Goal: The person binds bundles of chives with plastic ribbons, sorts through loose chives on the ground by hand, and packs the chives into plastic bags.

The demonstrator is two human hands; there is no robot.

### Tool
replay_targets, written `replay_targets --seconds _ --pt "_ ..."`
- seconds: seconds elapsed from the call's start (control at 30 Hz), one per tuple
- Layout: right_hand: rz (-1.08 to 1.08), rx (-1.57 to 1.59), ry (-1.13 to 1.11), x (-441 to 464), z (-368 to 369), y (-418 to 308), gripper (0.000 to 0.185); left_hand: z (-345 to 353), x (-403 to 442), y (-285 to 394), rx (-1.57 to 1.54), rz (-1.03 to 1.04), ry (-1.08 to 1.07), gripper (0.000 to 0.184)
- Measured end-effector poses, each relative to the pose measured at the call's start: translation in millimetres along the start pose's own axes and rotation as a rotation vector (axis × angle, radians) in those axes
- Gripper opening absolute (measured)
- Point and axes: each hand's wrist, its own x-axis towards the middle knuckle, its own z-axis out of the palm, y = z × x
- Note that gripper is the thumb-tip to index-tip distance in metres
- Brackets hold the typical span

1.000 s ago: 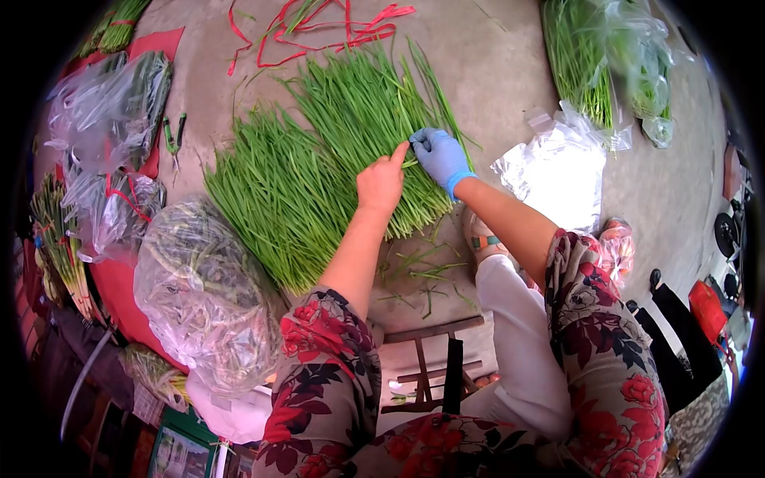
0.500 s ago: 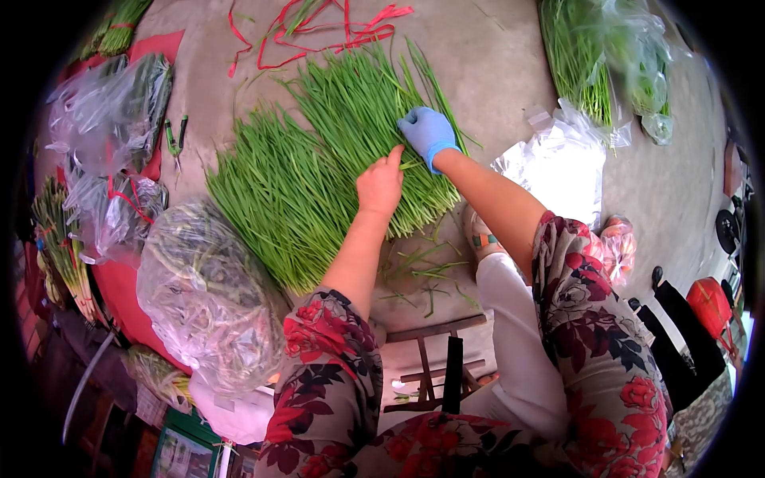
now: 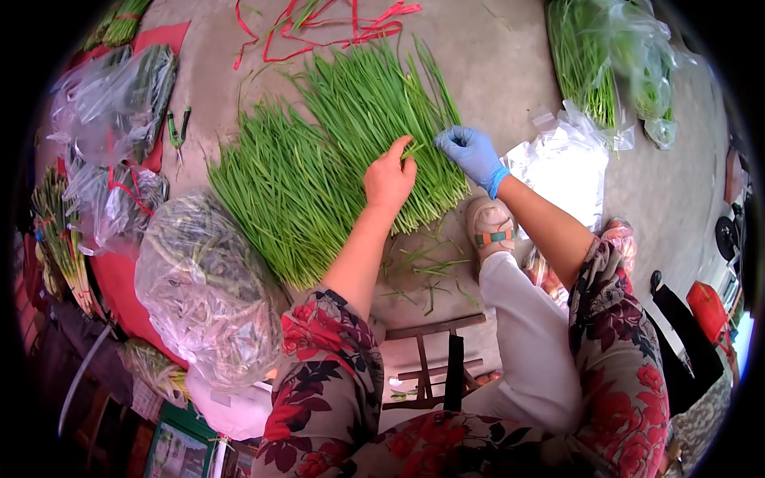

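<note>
A wide pile of garlic chives [image 3: 279,183] lies spread on the concrete floor, leaf tips pointing away from me and pale cut ends towards me. My left hand [image 3: 388,177], bare, is over the middle of the pile with thumb and index finger curled around a short, light green chive piece. In a blue glove, my right hand [image 3: 472,155] is at the pile's right edge, its fingers pinched together; what is between them is too small to make out. Loose chive scraps [image 3: 430,267] lie on the floor below the cut ends.
Red ribbon [image 3: 319,40] lies beyond the pile. Green-handled snips [image 3: 178,131] and a bag of greens [image 3: 207,287] are at left. White plastic bags [image 3: 558,171] and bagged chives [image 3: 586,76] lie at right. My shoe [image 3: 489,227] is near the cut ends.
My right hand has moved right, away from my left hand, to the pile's edge. My left hand has shifted slightly right, its thumb now apart from the index finger.
</note>
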Motion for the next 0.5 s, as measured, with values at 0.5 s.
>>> replay_targets --seconds 0.5 --pt "-0.137 -0.356 -0.181 -9.5 34.3 0.5 0.026 36.1 -4.6 -25.2 -0.254 0.133 0.304 0.014"
